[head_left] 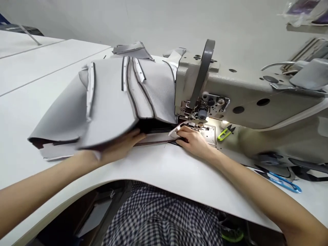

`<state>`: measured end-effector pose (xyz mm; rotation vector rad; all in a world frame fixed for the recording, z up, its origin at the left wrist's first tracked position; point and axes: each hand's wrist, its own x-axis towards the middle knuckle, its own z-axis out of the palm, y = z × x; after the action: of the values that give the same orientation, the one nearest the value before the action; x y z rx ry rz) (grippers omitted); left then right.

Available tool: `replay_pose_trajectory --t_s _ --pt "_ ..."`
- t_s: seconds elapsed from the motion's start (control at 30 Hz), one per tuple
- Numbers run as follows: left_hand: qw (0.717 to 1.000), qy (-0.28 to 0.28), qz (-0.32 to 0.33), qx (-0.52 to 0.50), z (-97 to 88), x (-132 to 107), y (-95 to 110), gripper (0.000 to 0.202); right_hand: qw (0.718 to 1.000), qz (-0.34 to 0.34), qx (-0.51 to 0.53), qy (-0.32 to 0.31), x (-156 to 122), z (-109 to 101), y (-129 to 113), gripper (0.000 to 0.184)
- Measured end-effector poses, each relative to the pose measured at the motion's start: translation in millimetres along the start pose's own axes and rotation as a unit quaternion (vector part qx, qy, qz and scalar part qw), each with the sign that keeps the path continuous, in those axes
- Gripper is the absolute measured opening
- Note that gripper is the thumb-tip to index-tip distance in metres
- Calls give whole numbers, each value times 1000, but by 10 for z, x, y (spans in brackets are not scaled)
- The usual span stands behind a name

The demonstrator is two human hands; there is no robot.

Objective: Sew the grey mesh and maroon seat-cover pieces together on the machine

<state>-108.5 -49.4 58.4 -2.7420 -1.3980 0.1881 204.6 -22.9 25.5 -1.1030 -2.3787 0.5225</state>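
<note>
A large grey fabric cover (110, 92) with dark piping and white strips sewn on lies bunched at the left of a sewing machine (241, 89). My left hand (123, 145) is tucked beneath its front flap, fingers pointing right along a pale edge strip (156, 137) and closed on the cover; the flap hides part of this hand, and the wrist is blurred. Just in front of the needle area, my right hand (191, 140) pinches the strip's end between thumb and fingers. The presser foot is mostly hidden behind the cloth and this hand.
Yellow-green thread snips (225, 133) lie on the machine bed right of my right hand. Blue-handled scissors (284, 181) rest beyond my right forearm. More grey pieces (133, 50) lie behind the cover. The white table (169, 171) has a curved front edge by my lap.
</note>
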Motion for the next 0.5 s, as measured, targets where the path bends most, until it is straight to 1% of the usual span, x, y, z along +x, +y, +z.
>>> replay_pose_trajectory --t_s 0.07,0.1,0.17,0.2,0.23,0.27,0.3,0.33,0.37,0.4,0.43,0.5 --pt "999 -28 18 -40 -154 39 5 41 998 27 45 21 2 6 -4 14" --pt "997 -29 17 -70 -245 78 36 40 997 34 59 29 3 13 1 14" --pt "993 9 -18 -120 -385 194 155 45 997 24 62 35 -2 31 18 16" --pt "991 34 -43 -126 -419 263 237 47 998 11 57 32 -10 40 26 18" --pt "990 46 -61 -121 -425 331 326 47 999 -4 45 28 -24 46 30 21" --pt "992 38 -59 -107 -410 391 418 45 999 -20 26 24 -44 50 29 23" --pt "996 14 -32 -83 -381 435 508 42 999 -34 -2 16 -68 52 24 25" --pt "998 -14 9 -53 -345 461 590 37 998 -47 -36 8 -96 51 13 27" --pt "998 -35 51 -18 -310 469 659 36 996 -57 -74 0 -125 50 -2 27" --pt "995 -45 85 20 -280 463 711 39 992 -66 -109 -8 -153 50 -18 28" --pt "992 -43 106 52 -257 447 744 42 988 -73 -137 -14 -178 50 -33 29" --pt "990 -15 116 81 -221 413 757 45 982 -80 -168 -16 -216 55 -56 30"
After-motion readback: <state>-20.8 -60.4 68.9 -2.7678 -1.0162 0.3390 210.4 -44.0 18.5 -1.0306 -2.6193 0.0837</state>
